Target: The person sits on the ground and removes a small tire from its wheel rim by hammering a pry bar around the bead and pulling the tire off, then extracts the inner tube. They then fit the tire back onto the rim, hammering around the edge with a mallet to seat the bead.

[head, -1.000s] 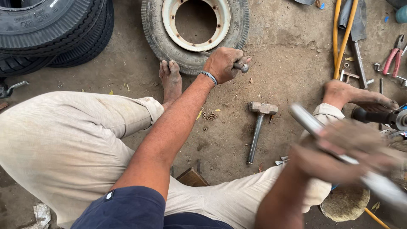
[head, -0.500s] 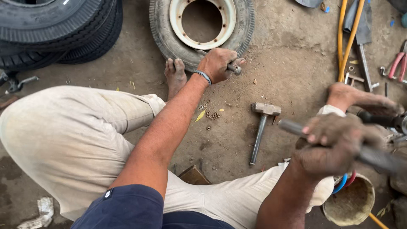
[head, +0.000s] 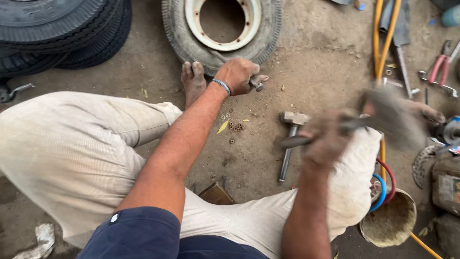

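Tyres fill the upper part of the frame: a dark stack of tyres [head: 57, 33] in the upper left corner, and at top centre a single worn tyre [head: 273, 29] lying flat on the dirt floor [head: 326, 52], with a cream steel rim [head: 191, 19] set inside it; the rim's centre hole shows only bare ground. The person's pale trousers [head: 67, 148] spread across the lower left, a bare foot [head: 192, 76] touching the tyre's near edge.

At the lower right, a round metal bowl [head: 390, 223] sits beside the right knee; it looks to hold only a brownish residue, and blue and red hoses [head: 383, 180] curl just above its rim. A yellow hose [head: 383, 43] runs down the upper right, near red-handled pliers [head: 438, 64].

The left hand [head: 237, 74], just below the tyre, is closed in a fist round a short metal punch [head: 256, 85], whose tip pokes out on the right of the fist close to the tyre's edge. The right hand [head: 328, 141], blurred in the centre right, is clenched on a dark bar [head: 297, 140]; a blurred shape at its far end cannot be made out.

Between the arms, a hammer [head: 290, 144] lies on the floor. Small nuts [head: 235, 125] are heaped loose on the ground near a yellow leaf [head: 222, 127].
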